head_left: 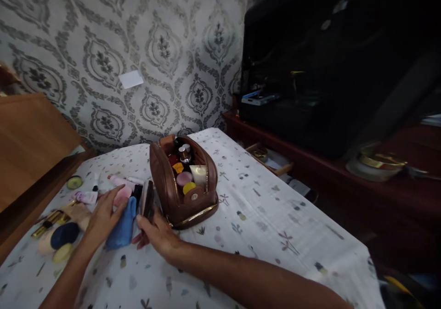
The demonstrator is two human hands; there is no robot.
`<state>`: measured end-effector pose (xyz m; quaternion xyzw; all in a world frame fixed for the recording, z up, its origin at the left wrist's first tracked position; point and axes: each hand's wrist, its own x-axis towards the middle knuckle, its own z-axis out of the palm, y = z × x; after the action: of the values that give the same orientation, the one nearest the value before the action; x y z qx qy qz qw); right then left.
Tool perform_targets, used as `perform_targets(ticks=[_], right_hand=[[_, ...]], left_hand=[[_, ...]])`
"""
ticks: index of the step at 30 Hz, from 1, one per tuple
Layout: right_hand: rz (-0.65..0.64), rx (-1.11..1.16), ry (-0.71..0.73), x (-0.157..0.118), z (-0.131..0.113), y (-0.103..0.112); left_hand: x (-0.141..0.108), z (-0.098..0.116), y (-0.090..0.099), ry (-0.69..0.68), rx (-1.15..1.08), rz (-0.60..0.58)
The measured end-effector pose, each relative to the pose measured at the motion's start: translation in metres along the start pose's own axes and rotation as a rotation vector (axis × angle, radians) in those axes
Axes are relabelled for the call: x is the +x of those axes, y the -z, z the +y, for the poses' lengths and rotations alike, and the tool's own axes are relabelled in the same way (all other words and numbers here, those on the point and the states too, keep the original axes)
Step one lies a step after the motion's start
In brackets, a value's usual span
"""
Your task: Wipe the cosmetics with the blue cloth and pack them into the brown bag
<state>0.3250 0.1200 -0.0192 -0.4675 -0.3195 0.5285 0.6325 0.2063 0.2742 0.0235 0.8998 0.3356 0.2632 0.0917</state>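
My right hand (156, 233) grips a slim dark brown case (148, 198) with a glossy edge, held upright beside the bag; its exact kind does not show. My left hand (102, 213) reaches over the loose cosmetics with fingers stretched out, by a pink round container (122, 195). Whether it touches the container I cannot tell. Between the hands lies a blue cloth pouch (122, 226). A brown leather cosmetic bag (161, 176) stands unzipped, with a cream tube (199, 175), a yellow round lid (189, 188) and several bottles inside.
Left of my left hand lie a dark blue round item (65, 235), a pale yellow round item (63, 253), gold-coloured tubes (48, 224), a pink-and-white tube (86, 197) and a green-lidded jar (74, 182). A large black television (292, 79) stands right of the patterned tablecloth (268, 235).
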Motion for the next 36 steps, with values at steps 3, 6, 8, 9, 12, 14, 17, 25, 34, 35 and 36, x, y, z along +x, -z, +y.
perform_targets(ticks=[3, 6, 8, 9, 12, 14, 17, 25, 34, 35, 36], right_hand=[[-0.008, -0.022, -0.058, -0.006, -0.011, 0.002], [-0.018, -0.113, -0.026, -0.011, -0.017, 0.003], [-0.005, -0.154, 0.011, -0.013, -0.019, 0.003], [0.007, -0.164, 0.026, -0.014, -0.019, 0.002], [0.033, -0.174, 0.024, -0.016, -0.022, 0.001], [0.035, -0.193, -0.014, -0.016, -0.025, 0.001], [0.025, -0.247, -0.036, -0.016, -0.026, 0.001], [0.057, -0.744, 0.217, -0.023, -0.025, 0.006], [-0.054, -1.017, 0.314, -0.032, -0.031, 0.009], [-0.063, -1.020, 0.325, -0.032, -0.030, 0.009], [-0.071, -1.019, 0.338, -0.032, -0.030, 0.010]], left_hand=[[0.012, -0.021, -0.019, 0.040, 0.119, -0.071], [0.017, -0.029, -0.030, 0.045, 0.163, -0.069], [0.019, -0.031, -0.033, 0.032, 0.165, -0.056], [0.019, -0.033, -0.033, 0.022, 0.160, -0.057], [0.018, -0.037, -0.031, 0.010, 0.131, -0.080], [0.017, -0.040, -0.029, 0.004, 0.104, -0.097], [0.015, -0.042, -0.025, 0.001, 0.084, -0.101], [0.014, -0.032, -0.012, 0.077, 0.152, -0.099], [0.004, -0.046, -0.014, 0.088, -0.071, -0.161], [0.004, -0.048, -0.015, 0.075, -0.075, -0.157], [0.004, -0.050, -0.017, 0.063, -0.070, -0.150]])
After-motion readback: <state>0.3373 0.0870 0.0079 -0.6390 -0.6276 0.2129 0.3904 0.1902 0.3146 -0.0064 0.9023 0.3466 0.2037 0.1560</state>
